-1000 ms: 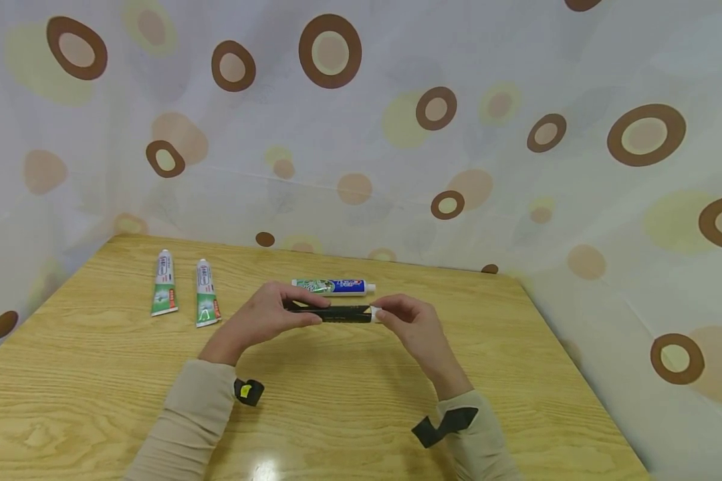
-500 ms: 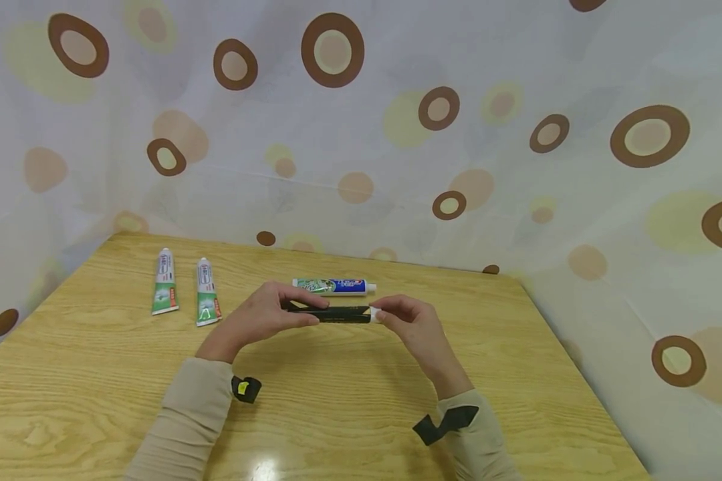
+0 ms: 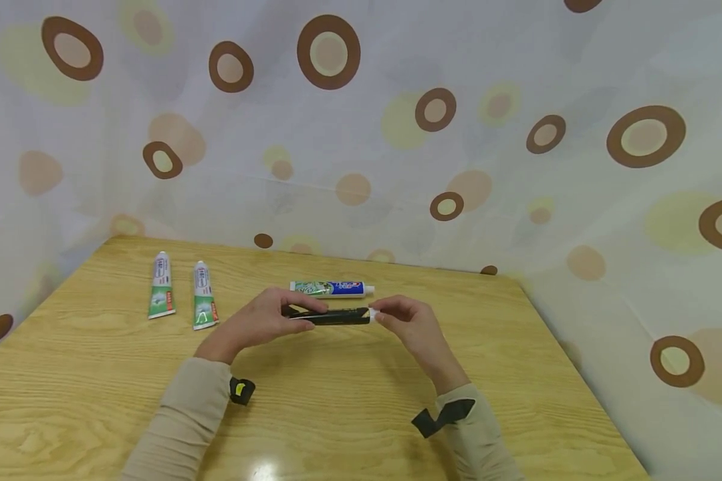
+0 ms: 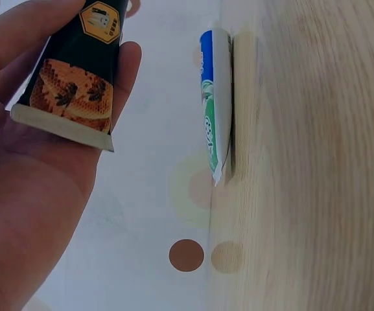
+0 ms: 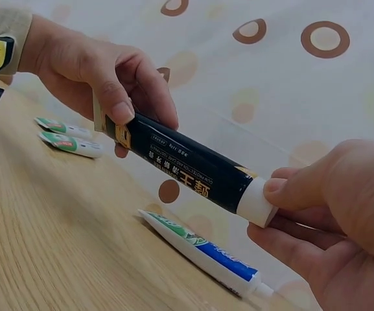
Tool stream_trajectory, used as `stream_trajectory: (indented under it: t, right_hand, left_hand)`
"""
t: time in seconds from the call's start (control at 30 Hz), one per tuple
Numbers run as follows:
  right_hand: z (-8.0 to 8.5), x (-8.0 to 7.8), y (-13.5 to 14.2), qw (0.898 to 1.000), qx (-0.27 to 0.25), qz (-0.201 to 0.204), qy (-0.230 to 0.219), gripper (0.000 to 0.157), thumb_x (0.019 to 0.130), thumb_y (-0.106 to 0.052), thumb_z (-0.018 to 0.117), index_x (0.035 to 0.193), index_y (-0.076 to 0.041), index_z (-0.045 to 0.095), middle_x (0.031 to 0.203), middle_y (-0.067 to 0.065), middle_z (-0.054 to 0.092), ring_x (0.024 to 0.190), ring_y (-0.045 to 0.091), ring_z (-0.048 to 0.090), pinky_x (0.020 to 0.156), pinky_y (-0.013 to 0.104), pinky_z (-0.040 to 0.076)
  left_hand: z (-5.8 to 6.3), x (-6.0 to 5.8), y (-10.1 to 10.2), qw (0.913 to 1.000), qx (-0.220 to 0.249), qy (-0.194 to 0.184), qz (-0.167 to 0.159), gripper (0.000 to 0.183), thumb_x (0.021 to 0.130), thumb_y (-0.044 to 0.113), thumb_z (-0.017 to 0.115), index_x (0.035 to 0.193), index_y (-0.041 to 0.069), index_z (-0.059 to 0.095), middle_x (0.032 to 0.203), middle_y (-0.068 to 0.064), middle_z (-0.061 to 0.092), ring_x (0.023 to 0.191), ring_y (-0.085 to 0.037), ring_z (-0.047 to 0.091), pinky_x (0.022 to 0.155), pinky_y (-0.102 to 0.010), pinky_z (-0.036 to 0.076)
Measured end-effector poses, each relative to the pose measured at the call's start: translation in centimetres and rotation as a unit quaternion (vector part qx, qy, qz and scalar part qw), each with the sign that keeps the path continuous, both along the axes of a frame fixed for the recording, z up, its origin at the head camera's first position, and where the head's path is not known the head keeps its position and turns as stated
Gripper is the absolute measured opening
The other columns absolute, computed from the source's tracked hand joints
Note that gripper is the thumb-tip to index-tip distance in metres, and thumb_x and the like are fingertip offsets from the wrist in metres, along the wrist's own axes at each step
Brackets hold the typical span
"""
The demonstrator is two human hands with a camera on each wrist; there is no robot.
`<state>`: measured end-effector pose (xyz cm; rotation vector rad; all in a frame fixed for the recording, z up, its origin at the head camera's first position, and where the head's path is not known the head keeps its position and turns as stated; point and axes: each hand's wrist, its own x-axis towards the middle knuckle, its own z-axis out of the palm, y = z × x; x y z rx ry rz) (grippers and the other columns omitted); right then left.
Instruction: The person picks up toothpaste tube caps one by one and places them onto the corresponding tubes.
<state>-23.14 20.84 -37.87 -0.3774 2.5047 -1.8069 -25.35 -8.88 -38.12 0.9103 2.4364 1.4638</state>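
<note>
A black toothpaste tube (image 3: 343,316) with a white cap (image 5: 257,201) is held level above the wooden table, between both hands. My left hand (image 3: 261,319) grips the tube near its flat crimped end (image 4: 62,127), thumb on one side and fingers on the other. At the other end, my right hand (image 3: 414,329) pinches the white cap between thumb and fingers. In the left wrist view a honeycomb picture shows on the tube near the crimp. Just behind the held tube, a blue and green toothpaste tube (image 3: 337,288) lies on the table.
Two white and green toothpaste tubes, a left one (image 3: 162,287) and a right one (image 3: 204,297), lie side by side at the table's back left. Behind the wooden table (image 3: 337,414) hangs a pale sheet (image 3: 385,47) with brown ring patterns, which also closes in both sides.
The black tube has rolled a little in the left hand, so its printing shows differently. Both hands stay at almost the same place; the whole view shifts slightly.
</note>
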Motion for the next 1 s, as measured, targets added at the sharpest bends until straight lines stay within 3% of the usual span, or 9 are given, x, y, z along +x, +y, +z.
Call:
stream_trajectory:
  t: [0.33, 0.57, 1.0]
  right_hand:
    - [-0.7, -0.9, 0.6, 1.000, -0.007, 0.000, 0.010, 0.021, 0.096, -0.011, 0.065, 0.115, -0.006, 0.071, 0.118, 0.013, 0.067, 0.104, 0.015, 0.065, 0.091, 0.027, 0.053]
    - [-1.2, -1.8, 0.5, 1.000, 0.009, -0.012, 0.010, 0.020, 0.095, -0.004, 0.064, 0.114, -0.005, 0.071, 0.117, 0.013, 0.068, 0.104, 0.015, 0.064, 0.088, 0.025, 0.053]
    - [-3.2, -3.7, 0.0, 0.998, 0.029, -0.045, 0.028, 0.021, 0.090, 0.010, 0.061, 0.108, 0.004, 0.070, 0.116, 0.020, 0.067, 0.108, 0.026, 0.063, 0.089, 0.025, 0.052]
  left_hand:
    - [0.2, -0.8, -0.5, 0.9994, -0.034, -0.003, -0.009, 0.028, 0.093, 0.021, 0.071, 0.121, 0.023, 0.071, 0.126, -0.001, 0.068, 0.115, -0.019, 0.062, 0.092, -0.038, 0.053]
    - [-0.1, -2.0, 0.1, 0.9973, -0.070, 0.004, -0.020, 0.034, 0.094, 0.011, 0.066, 0.125, 0.024, 0.068, 0.127, 0.001, 0.067, 0.122, -0.022, 0.059, 0.097, -0.043, 0.051]
    - [-1.2, -3.3, 1.7, 0.9842, -0.142, 0.102, -0.028, 0.036, 0.089, -0.001, 0.070, 0.123, 0.009, 0.069, 0.122, -0.006, 0.069, 0.118, -0.027, 0.062, 0.095, -0.041, 0.052]
